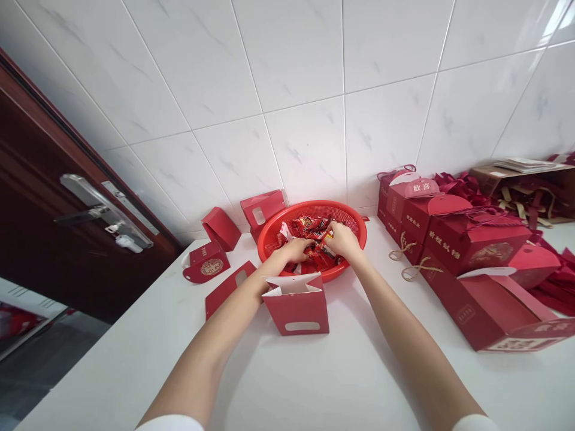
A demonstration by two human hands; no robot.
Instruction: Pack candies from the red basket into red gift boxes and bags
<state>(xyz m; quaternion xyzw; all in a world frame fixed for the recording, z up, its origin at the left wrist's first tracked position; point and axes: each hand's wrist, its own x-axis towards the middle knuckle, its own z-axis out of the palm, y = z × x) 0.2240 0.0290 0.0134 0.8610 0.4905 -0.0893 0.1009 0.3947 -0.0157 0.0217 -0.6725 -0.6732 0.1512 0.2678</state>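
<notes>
Both hands reach into a red plastic colander (357, 218) with perforated sides, filled with candies in shiny, mostly red wrappers (309, 224). At the left of the pile, my left hand (294, 250) has its fingers bent down among the wrappers; what they close on is hidden. My right hand (341, 240) is on the right side of the pile, its fingers curled onto a wrapped candy. In front of the colander, near my left forearm, a red paper gift box (299, 308) stands upright with its top open and a white oval cut-out low on its front.
Several red boxes (213, 261) lie left of the colander, one flat piece (229, 290) partly behind my left forearm. Stacked gift boxes (476, 239) with cords and ribbons fill the right. Behind them is a cardboard box (485, 173). A tiled wall (305, 143) backs the white table (350, 383); a door (45, 197) stands left.
</notes>
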